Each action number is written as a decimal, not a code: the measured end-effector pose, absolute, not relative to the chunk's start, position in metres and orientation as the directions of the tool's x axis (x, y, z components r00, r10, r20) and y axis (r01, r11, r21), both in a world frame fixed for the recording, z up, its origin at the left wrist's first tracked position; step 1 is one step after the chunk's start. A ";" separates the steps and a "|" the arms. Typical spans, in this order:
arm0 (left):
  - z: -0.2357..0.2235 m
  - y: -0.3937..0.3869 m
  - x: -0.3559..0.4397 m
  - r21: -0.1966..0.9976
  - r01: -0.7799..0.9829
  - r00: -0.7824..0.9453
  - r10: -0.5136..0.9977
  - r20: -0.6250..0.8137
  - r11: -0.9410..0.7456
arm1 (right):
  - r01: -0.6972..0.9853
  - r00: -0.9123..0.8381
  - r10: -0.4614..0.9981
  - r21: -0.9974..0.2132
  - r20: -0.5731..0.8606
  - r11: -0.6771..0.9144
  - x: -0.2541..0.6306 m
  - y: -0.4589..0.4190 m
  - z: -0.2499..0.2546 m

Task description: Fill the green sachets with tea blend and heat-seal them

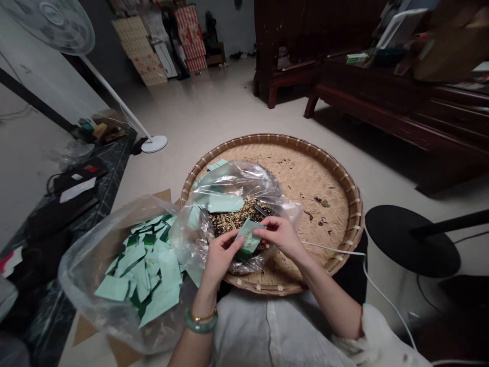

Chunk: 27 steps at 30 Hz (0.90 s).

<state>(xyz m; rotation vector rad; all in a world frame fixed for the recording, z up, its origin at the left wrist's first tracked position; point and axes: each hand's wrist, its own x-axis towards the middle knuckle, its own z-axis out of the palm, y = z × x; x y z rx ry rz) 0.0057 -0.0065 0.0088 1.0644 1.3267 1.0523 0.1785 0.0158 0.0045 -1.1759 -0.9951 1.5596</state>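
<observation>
A small pale-green paper packet (249,237) with a darker green lower end is between my hands. My left hand (224,251) grips its left side between thumb and fingers. On the upper right edge, my right hand (278,234) pinches the packet with thumb and forefinger. Beneath lies an open clear plastic bag (244,176) holding a heap of dark and golden loose tea leaves (234,222). A dark-handled tool (262,210) sticks out of the leaves; its other end is hidden. Several flat green packets (225,203) rest in the bag beside the heap.
The bag sits on a round woven bamboo tray (353,204) with scattered leaf bits. To the left, another plastic bag (76,260) holds many green packets (148,270). A white cable (332,248) crosses the tray's right rim. A black round base (405,239) stands right; a white fan (114,94), left.
</observation>
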 end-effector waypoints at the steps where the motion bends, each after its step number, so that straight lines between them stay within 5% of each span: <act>1: 0.012 -0.005 0.006 0.979 0.021 -0.017 0.979 -0.202 0.202 | -0.174 -0.148 0.964 -0.953 -0.223 -0.247 0.178 0.016 0.007; 11: 0.006 -0.006 0.015 0.950 -0.196 -0.194 0.940 -0.282 0.244 | -0.226 -0.142 0.954 -0.929 -0.265 -0.292 0.174 0.015 0.009; 27: 0.004 -0.011 0.019 0.941 -0.256 -0.133 0.956 -0.262 0.223 | -0.073 -0.135 0.967 -0.972 -0.214 -0.225 0.167 0.011 0.004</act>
